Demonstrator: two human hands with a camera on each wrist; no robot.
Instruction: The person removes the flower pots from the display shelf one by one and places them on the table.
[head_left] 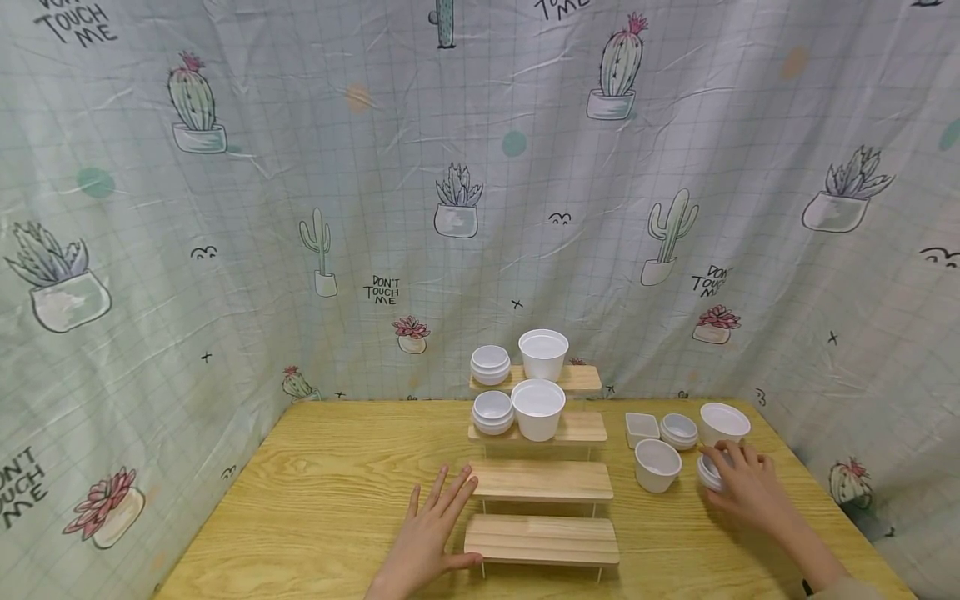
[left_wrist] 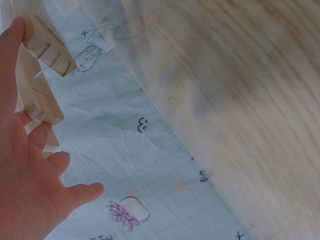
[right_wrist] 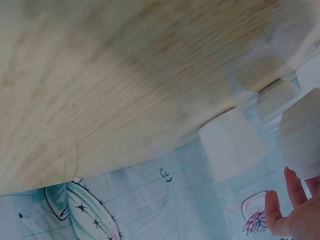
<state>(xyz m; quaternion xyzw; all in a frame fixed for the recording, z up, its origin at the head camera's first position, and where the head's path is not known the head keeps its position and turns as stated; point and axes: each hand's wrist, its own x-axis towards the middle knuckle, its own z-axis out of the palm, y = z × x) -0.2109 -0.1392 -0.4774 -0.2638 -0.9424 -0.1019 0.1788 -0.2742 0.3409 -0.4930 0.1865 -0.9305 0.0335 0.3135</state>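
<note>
My left hand point(head_left: 423, 537) lies along the left side of a tiered wooden display stand point(head_left: 542, 537), fingers straight and spread. In the left wrist view its thumb touches the end of one plank point(left_wrist: 47, 40) and a finger meets the plank beside it. Over at the right, my right hand point(head_left: 750, 490) grips a small round white pot point(head_left: 708, 473), fingers over its rim and thumb low at its side. The right wrist view shows this pot point(right_wrist: 302, 135) above the fingers. Part of it is hidden by the hand.
On the stand's top tier are a squat white pot point(head_left: 491, 365) and a taller one point(head_left: 543, 354); the tier below holds another squat pot point(head_left: 492, 413) and tall pot point(head_left: 538, 410). Near the right hand stand a square pot point(head_left: 642, 430), a squat pot point(head_left: 678, 432) and two tapered pots point(head_left: 657, 467).
</note>
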